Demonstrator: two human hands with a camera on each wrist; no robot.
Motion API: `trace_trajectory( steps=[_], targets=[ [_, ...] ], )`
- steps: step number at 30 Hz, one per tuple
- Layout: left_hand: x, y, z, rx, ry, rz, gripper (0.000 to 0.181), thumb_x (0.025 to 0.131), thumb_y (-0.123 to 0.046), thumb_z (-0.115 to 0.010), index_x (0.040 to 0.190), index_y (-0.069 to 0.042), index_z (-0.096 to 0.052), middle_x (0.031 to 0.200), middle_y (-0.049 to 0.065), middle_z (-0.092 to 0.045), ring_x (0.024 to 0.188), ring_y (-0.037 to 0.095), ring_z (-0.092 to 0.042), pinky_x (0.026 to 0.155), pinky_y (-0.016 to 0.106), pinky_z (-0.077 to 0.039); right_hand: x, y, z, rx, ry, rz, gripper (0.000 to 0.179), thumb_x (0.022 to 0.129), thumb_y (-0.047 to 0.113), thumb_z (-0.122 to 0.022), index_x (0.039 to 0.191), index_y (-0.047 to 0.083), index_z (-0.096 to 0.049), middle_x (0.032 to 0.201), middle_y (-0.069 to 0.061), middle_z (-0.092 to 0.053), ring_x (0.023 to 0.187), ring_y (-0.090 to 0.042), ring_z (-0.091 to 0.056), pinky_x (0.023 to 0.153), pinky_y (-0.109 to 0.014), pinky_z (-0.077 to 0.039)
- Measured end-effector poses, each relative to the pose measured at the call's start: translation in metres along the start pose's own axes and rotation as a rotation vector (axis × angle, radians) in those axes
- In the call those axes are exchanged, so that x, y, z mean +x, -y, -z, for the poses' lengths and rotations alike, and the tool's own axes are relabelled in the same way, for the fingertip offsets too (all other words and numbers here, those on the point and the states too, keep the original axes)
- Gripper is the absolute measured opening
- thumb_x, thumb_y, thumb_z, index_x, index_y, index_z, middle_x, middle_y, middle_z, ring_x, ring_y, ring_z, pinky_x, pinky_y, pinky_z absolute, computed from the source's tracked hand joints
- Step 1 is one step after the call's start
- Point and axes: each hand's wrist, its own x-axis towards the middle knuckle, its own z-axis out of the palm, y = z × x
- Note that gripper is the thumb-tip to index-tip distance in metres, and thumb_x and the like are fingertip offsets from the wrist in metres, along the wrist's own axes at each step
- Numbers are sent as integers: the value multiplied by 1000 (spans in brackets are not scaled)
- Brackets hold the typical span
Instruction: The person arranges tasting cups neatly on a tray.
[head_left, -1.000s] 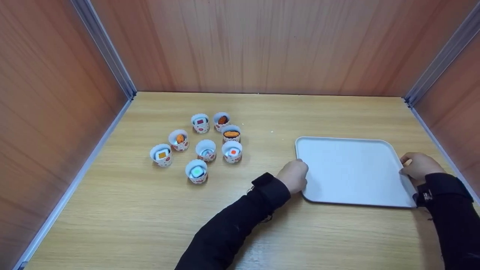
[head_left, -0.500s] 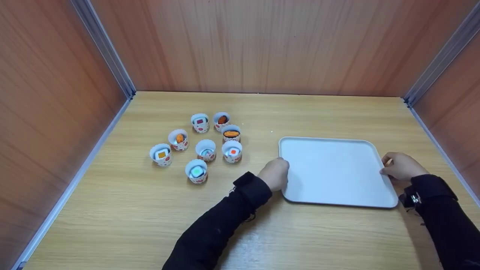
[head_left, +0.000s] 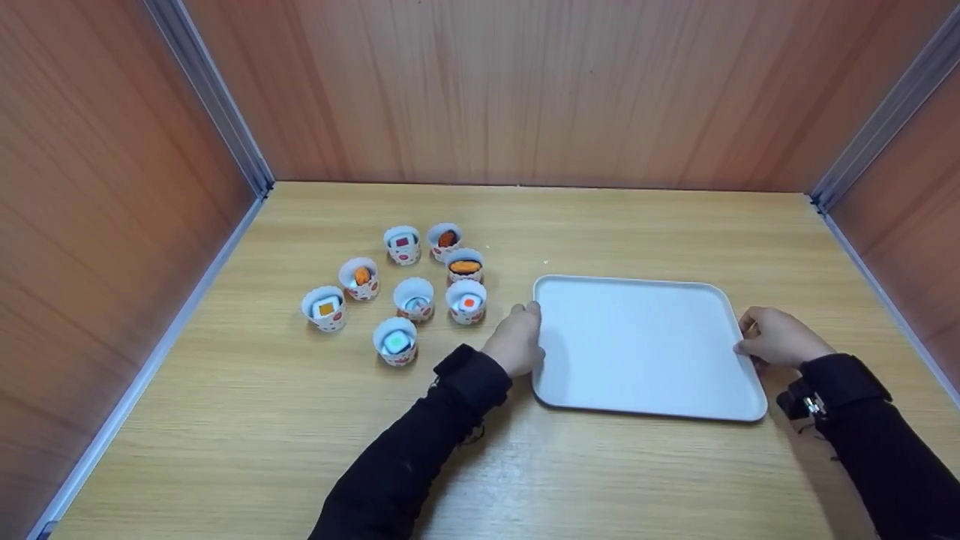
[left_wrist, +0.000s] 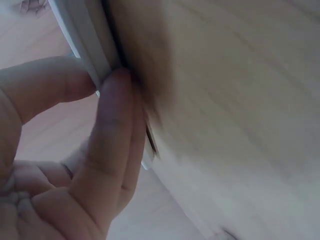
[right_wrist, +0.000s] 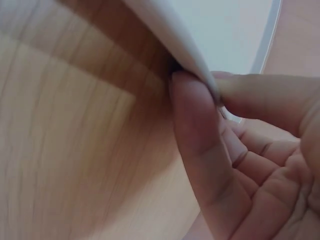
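Note:
A pale, shallow rectangular tray point(head_left: 637, 345) lies on the table, right of centre in the head view. At its left side my left hand point(head_left: 517, 339) pinches the rim; the left wrist view has the thumb on one face of the rim point(left_wrist: 85, 35) and fingertips point(left_wrist: 112, 105) against the other. My right hand point(head_left: 784, 337) grips the opposite short side. From the right wrist, the forefinger point(right_wrist: 197, 115) presses under the tray's edge point(right_wrist: 172, 35) while the thumb rests over it. The tray's surface is bare.
Several small white paper cups with red patterns stand left of the tray, holding small pieces, such as a cup point(head_left: 466, 302) with a white and orange piece and a cup point(head_left: 395, 342) with a green one. Wood-grain panels point(head_left: 525, 90) enclose the table point(head_left: 247, 420).
Both hands have carried or slid the tray leftward, nearer the cups, keeping hold of its two short sides. The cups stand where they were.

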Motion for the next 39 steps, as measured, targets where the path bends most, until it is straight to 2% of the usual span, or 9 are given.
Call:
trace_trajectory(
  steps=[5, 7, 9, 12, 15, 21, 31, 36, 39],
  targets=[
    [-2, 10, 6, -28, 14, 29, 73, 83, -4, -67, 145, 12, -31, 130, 26, -57, 117, 31, -59, 102, 37, -47, 0, 7, -5, 14, 20, -16, 27, 89, 4, -61, 105, -12, -47, 75, -10, -59, 60, -15, -60, 55, -30, -52],
    [-4, 14, 9, -32, 22, 25, 70, 83, -4, -66, 142, 14, -34, 126, 26, -59, 113, 30, -61, 100, 37, -49, 0, 9, -7, 26, 25, -20, 27, 89, 4, -60, 105, -12, -47, 76, -10, -59, 61, -15, -61, 56, -30, -53],
    [-5, 17, 10, -39, 32, 21, 58, 83, -4, -66, 134, 13, -43, 117, 23, -63, 101, 28, -62, 92, 37, -51, -1, 12, -9, 40, 29, -17, 27, 89, 4, -60, 105, -12, -46, 77, -10, -59, 62, -15, -61, 57, -30, -53],
    [-7, 22, 12, -42, 29, 7, 38, 82, -3, -67, 116, 8, -55, 102, 17, -64, 85, 25, -57, 81, 37, -51, -2, 15, -11, 51, 33, -2, 27, 89, 4, -60, 106, -12, -46, 78, -11, -59, 63, -16, -61, 57, -30, -53],
    [-10, 26, 13, -50, 28, 2, 29, 81, -2, -67, 107, 5, -58, 96, 13, -61, 80, 23, -52, 77, 36, -49, -3, 18, -13, 69, 35, 7, 29, 89, 4, -60, 107, -13, -45, 80, -11, -59, 63, -15, -60, 57, -29, -53],
    [-16, 33, 17, -58, 49, 10, 29, 82, -2, -67, 108, 6, -58, 97, 13, -61, 80, 23, -52, 76, 34, -48, -2, 23, -19, 106, 40, 7, 30, 89, 4, -61, 109, -11, -44, 82, -10, -58, 65, -15, -60, 57, -28, -55],
    [-25, 42, 21, -33, 104, 50, 41, 84, -3, -67, 121, 8, -54, 104, 14, -62, 83, 22, -53, 76, 33, -48, -4, 30, -30, 139, 46, 27, 32, 90, 4, -59, 113, -11, -43, 84, -11, -58, 64, -16, -61, 57, -31, -57],
    [-29, 43, 22, -49, 90, 62, 39, 83, -4, -68, 118, 6, -55, 99, 13, -63, 82, 22, -55, 75, 33, -49, -6, 29, -34, 157, 46, 41, 43, 90, 4, -59, 123, -14, -39, 86, -12, -60, 65, -17, -62, 57, -32, -57],
    [-32, 45, 22, -63, 61, 38, 34, 82, -2, -67, 113, 5, -57, 95, 11, -62, 79, 22, -54, 73, 33, -48, -7, 28, -35, 166, 43, 45, 48, 90, 5, -59, 127, -16, -37, 84, -11, -59, 64, -17, -62, 56, -32, -57]
  ],
)
